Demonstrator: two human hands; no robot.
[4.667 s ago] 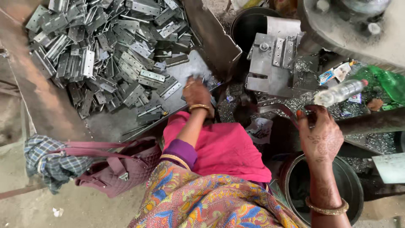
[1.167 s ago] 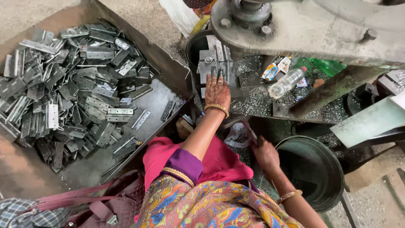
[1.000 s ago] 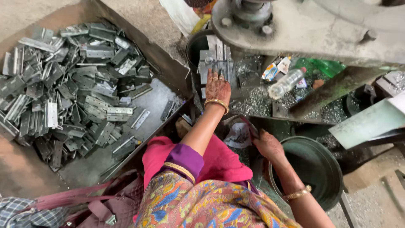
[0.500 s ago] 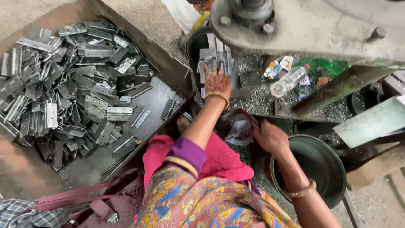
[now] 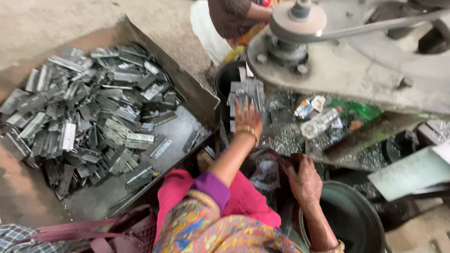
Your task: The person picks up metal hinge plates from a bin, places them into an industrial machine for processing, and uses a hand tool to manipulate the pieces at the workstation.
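Our left hand (image 5: 247,118) flat, open on hinge stack (image 5: 246,93) by tray's (image 5: 187,93) right edge; right hand (image 5: 304,180) curled, grip unclear. Steel: stiff, heavy, sharp-edged; we judge side-edge pinch safest.

A metalworking workshop: a tray (image 5: 187,89) heaped with steel hinges (image 5: 93,117), a heavy press machine (image 5: 356,70) with a belt-driven wheel (image 5: 297,21), metal shavings (image 5: 281,140) strewn beneath.

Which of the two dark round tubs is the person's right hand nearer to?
The tub at lower right, beside the right hand. The other dark tub sits farther up, past the left hand and the metal block.
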